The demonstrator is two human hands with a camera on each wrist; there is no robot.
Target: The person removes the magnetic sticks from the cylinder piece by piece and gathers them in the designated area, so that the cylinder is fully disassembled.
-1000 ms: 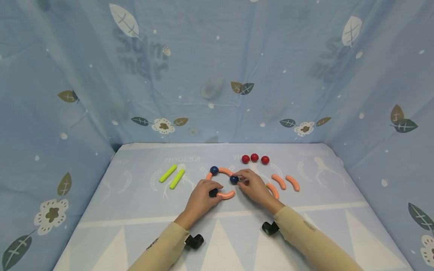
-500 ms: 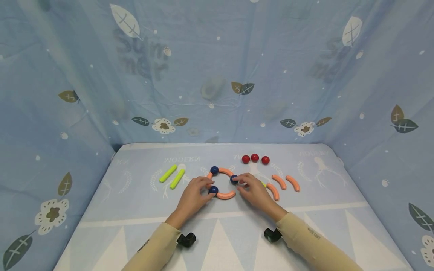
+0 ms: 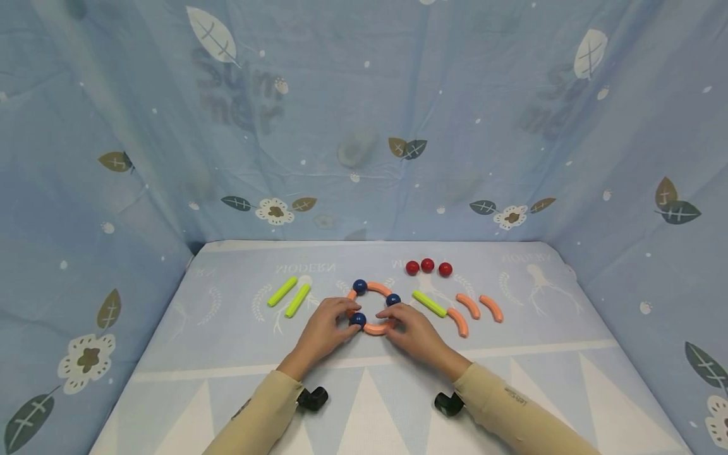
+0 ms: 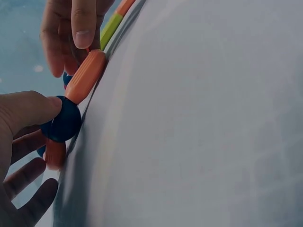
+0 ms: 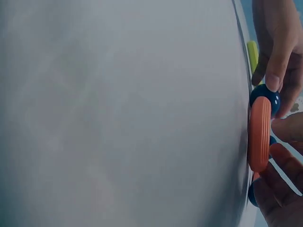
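Blue balls and curved orange sticks form a ring on the table. My left hand (image 3: pixel 325 328) pinches the near-left blue ball (image 4: pixel 66 120) between thumb and fingers. Beside it, my right hand (image 3: pixel 418 332) has thumb and fingers around the right end of the near curved orange stick (image 5: pixel 259 135), which runs from that ball. The hand partly hides this end. A second blue ball (image 3: pixel 393 299) sits just beyond the right fingers, and a third ball (image 3: pixel 360 287) at the back. Another orange stick (image 3: pixel 376 287) joins these two balls. The left fingers partly cover the left orange stick.
Two lime-green sticks (image 3: pixel 289 297) lie to the left. On the right, a green stick (image 3: pixel 429 304) meets a curved orange stick (image 3: pixel 458 322) end to end; two loose orange ones (image 3: pixel 479 308) lie beyond. Three red balls (image 3: pixel 428 265) sit at the back. Fabric walls surround the table.
My right hand has left the right blue ball and come down to the near orange stick, uncovering the green stick. The left hand shifted left, showing its blue ball, then stayed there.
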